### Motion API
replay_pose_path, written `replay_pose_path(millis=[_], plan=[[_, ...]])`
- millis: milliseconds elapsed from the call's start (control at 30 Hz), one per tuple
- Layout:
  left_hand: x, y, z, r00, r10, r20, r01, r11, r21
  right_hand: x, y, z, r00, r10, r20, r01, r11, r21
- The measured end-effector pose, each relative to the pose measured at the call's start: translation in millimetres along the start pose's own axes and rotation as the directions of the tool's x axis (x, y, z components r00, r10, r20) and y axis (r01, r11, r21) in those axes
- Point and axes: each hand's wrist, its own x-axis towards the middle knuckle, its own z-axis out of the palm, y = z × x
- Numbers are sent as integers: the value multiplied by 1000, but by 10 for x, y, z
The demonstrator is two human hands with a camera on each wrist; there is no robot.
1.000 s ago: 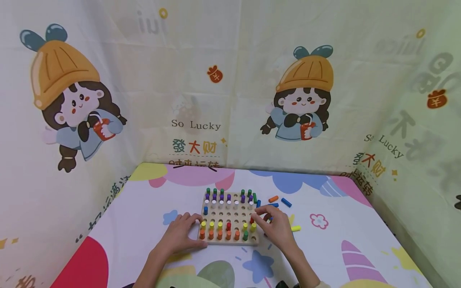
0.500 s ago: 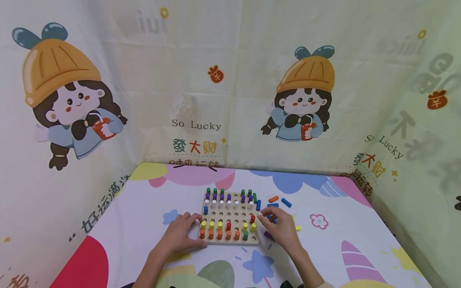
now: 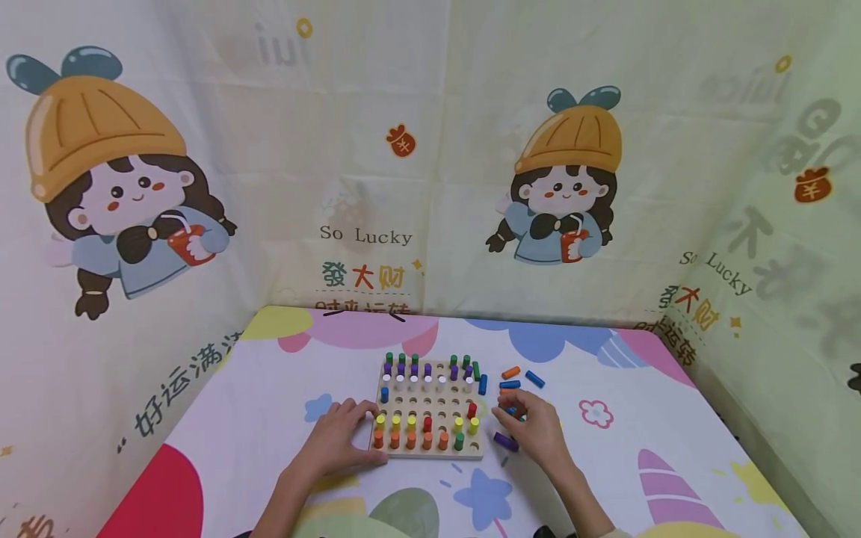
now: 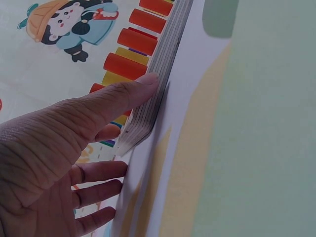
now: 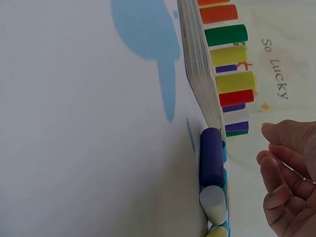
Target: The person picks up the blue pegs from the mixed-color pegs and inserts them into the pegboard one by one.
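Observation:
A wooden pegboard (image 3: 430, 455) sits on the table, with rows of green, purple, white, yellow and orange pegs standing in it. My left hand (image 3: 338, 439) grips its near left corner, the thumb (image 4: 145, 79) along the front edge and the index finger at the left side. To the right of the board, my right hand (image 3: 536, 429) hovers over loose pegs, thumb and index finger apart with nothing between them. A red peg (image 3: 472, 409) stands at the board's right side. One blue peg (image 3: 384, 394) stands alone in its row. A purple peg (image 5: 211, 158) lies below the right hand.
Loose pegs lie right of the board, among them an orange peg (image 3: 511, 372) and a blue peg (image 3: 534, 379). A white peg (image 5: 213, 205) lies beside the purple one. A printed cloth (image 3: 578, 478) covers the table, and fabric walls (image 3: 464, 291) enclose it.
My right hand has let go of the red peg, which now stands in the board, and has moved right toward the loose pegs. The left hand stays at the board's corner.

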Motion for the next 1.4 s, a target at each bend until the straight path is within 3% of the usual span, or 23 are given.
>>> replay_pose_path(millis=[900, 1400], plan=[[-8, 12, -2, 1000, -7, -4, 7, 1000, 7, 90, 219, -68, 988, 149, 44, -140, 976, -165], [-15, 9, 7, 1000, 23, -16, -23, 1000, 8, 137, 241, -50, 983, 157, 92, -133, 965, -224]])
